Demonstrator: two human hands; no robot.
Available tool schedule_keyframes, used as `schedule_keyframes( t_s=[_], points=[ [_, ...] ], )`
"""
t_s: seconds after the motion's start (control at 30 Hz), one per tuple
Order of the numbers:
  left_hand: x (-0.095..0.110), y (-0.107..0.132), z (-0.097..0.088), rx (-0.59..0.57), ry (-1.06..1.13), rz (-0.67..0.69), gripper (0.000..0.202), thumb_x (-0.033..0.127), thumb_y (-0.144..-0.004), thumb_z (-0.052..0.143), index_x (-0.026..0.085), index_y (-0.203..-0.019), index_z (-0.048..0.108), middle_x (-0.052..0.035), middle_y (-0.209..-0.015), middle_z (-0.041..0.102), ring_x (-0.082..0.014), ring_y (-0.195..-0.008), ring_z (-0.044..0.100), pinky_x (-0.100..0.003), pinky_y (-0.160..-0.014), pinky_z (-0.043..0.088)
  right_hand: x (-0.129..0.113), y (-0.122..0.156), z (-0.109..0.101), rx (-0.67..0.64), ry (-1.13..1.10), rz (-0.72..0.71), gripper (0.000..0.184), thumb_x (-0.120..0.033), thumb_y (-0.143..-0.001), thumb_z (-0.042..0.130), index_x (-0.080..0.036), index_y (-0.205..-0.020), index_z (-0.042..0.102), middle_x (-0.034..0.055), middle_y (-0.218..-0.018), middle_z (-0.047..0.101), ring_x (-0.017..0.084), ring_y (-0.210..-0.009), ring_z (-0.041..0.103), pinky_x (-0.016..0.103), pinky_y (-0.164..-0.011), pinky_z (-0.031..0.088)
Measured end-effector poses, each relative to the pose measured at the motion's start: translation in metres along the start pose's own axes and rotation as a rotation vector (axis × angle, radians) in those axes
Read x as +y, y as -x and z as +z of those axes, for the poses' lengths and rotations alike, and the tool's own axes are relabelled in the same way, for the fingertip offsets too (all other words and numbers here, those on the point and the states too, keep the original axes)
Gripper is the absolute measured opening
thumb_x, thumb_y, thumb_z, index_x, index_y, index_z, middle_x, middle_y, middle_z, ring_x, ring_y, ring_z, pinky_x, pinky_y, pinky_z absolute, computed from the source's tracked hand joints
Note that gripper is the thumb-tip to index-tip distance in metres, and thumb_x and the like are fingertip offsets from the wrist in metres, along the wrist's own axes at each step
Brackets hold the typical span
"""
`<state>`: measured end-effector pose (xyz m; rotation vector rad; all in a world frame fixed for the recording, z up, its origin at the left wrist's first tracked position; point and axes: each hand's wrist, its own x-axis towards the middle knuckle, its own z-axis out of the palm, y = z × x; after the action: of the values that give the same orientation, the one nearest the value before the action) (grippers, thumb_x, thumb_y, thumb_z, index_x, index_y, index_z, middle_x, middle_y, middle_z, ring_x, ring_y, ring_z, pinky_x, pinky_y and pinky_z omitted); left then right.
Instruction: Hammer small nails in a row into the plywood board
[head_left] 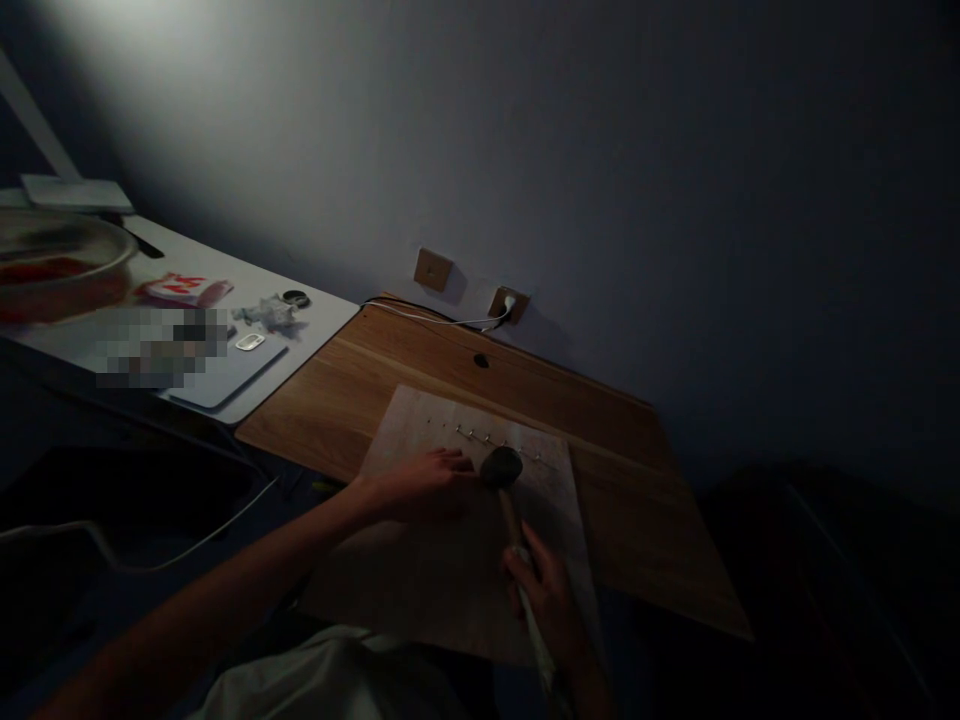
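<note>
- Dim light falls on a plain wall (600, 200) behind your work, and a wooden table (637, 510) runs along its foot. A white table (315, 325) butts against the wooden table's left edge, with a bowl (90, 293) by its left end.
- From your head camera, the only view, a pale board (420, 580) lies on the wooden table and reaches past that table's near edge towards you.
- A row of nails (487, 438) stands in the board close to its far edge. The row's long axis runs left to right, roughly along that edge.
- Your right hand (544, 580) is closed round the handle of a hammer (501, 467), over the right part of the board. The handle points away from you and slightly left, so it crosses the line of the row.
- The hammer's head sits at the near side of the row, about its middle; its height above the board cannot be told.
- Your left hand (435, 480) is palm down over the board's left part, fingertips just left of the hammer's head. Whether it pinches anything cannot be told.
- The nails lie beyond both hands, towards the far edge; your left hand is nearer to them.
</note>
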<state>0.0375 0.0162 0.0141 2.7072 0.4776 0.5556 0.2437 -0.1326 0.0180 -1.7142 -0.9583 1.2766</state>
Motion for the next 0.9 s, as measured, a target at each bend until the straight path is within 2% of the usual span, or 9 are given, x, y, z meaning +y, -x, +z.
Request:
schedule_keyframes(
  t_s=[0.1, 0.27, 0.4, 0.5, 0.57, 0.67, 0.8, 0.9],
  points=[
    [0.013, 0.002, 0.003, -0.042, -0.050, 0.067, 0.006, 0.016, -0.091, 0.062, 0.019, -0.096, 0.063, -0.0056, -0.095, 0.067, -0.0198, -0.090, 0.061, -0.031, -0.083, 0.047, 0.008, -0.003, -0.001, 0.053, -0.013, 0.026, 0.086, -0.059, -0.069, 0.074, -0.010, -0.136, 0.051, -0.0052, -0.067, 0.056, 0.007, -0.038, 0.043, 0.020, -0.034, 0.033],
    [0.011, 0.001, 0.008, -0.039, -0.055, 0.039, 0.012, 0.015, -0.098, 0.052, 0.019, -0.096, 0.064, -0.0053, -0.092, 0.066, -0.0177, -0.083, 0.061, -0.029, -0.080, 0.046, 0.014, -0.004, 0.001, 0.090, -0.027, 0.014, 0.077, -0.056, -0.073, 0.073, -0.013, -0.135, 0.056, -0.0048, -0.066, 0.056, 0.007, -0.040, 0.044, 0.019, -0.035, 0.032],
    [-0.006, 0.003, 0.002, -0.003, -0.015, -0.114, 0.022, 0.012, -0.099, 0.043, 0.019, -0.098, 0.065, -0.0065, -0.097, 0.064, -0.0167, -0.084, 0.061, -0.027, -0.078, 0.046, 0.012, -0.002, 0.002, 0.060, -0.008, -0.005, 0.077, -0.055, -0.073, 0.071, -0.012, -0.134, 0.055, -0.0041, -0.067, 0.058, 0.008, -0.040, 0.043, 0.020, -0.035, 0.033],
    [-0.028, 0.005, -0.006, 0.075, -0.013, -0.277, 0.026, 0.011, -0.098, 0.041, 0.018, -0.100, 0.066, -0.0073, -0.098, 0.062, -0.0152, -0.077, 0.061, -0.026, -0.071, 0.047, 0.011, -0.002, 0.002, 0.059, 0.004, -0.023, 0.076, -0.055, -0.074, 0.069, -0.010, -0.133, 0.055, -0.0035, -0.068, 0.058, 0.008, -0.040, 0.043, 0.021, -0.035, 0.035],
    [-0.042, 0.006, -0.011, 0.117, -0.048, -0.342, 0.026, 0.010, -0.096, 0.042, 0.017, -0.098, 0.067, -0.0081, -0.096, 0.063, -0.0163, -0.078, 0.061, -0.026, -0.072, 0.048, 0.012, -0.003, 0.002, 0.068, 0.005, -0.034, 0.074, -0.054, -0.075, 0.069, -0.010, -0.133, 0.055, -0.0031, -0.069, 0.059, 0.007, -0.041, 0.043, 0.021, -0.036, 0.036],
    [-0.058, 0.003, -0.014, 0.158, -0.052, -0.377, 0.026, 0.008, -0.093, 0.045, 0.016, -0.100, 0.068, -0.0092, -0.095, 0.066, -0.0187, -0.086, 0.064, -0.027, -0.078, 0.049, 0.015, -0.003, 0.003, 0.084, -0.005, -0.024, 0.076, -0.054, -0.075, 0.071, -0.012, -0.136, 0.054, -0.0025, -0.070, 0.060, 0.008, -0.041, 0.044, 0.021, -0.036, 0.035],
    [-0.063, -0.003, -0.012, 0.177, -0.018, -0.394, 0.030, 0.007, -0.091, 0.047, 0.016, -0.111, 0.067, -0.0093, -0.100, 0.071, -0.0179, -0.088, 0.067, -0.026, -0.080, 0.051, 0.018, -0.005, 0.003, 0.111, -0.038, 0.008, 0.088, -0.056, -0.071, 0.074, -0.010, -0.142, 0.048, -0.0026, -0.070, 0.060, 0.008, -0.040, 0.044, 0.021, -0.034, 0.033],
    [-0.064, -0.009, -0.011, 0.163, -0.056, -0.400, 0.031, 0.006, -0.089, 0.048, 0.016, -0.110, 0.068, -0.0096, -0.100, 0.072, -0.0186, -0.090, 0.068, -0.026, -0.081, 0.052, 0.018, -0.005, 0.003, 0.078, -0.024, -0.023, 0.080, -0.055, -0.074, 0.072, -0.010, -0.136, 0.052, -0.0029, -0.069, 0.060, 0.007, -0.040, 0.043, 0.021, -0.034, 0.034]
  ],
)
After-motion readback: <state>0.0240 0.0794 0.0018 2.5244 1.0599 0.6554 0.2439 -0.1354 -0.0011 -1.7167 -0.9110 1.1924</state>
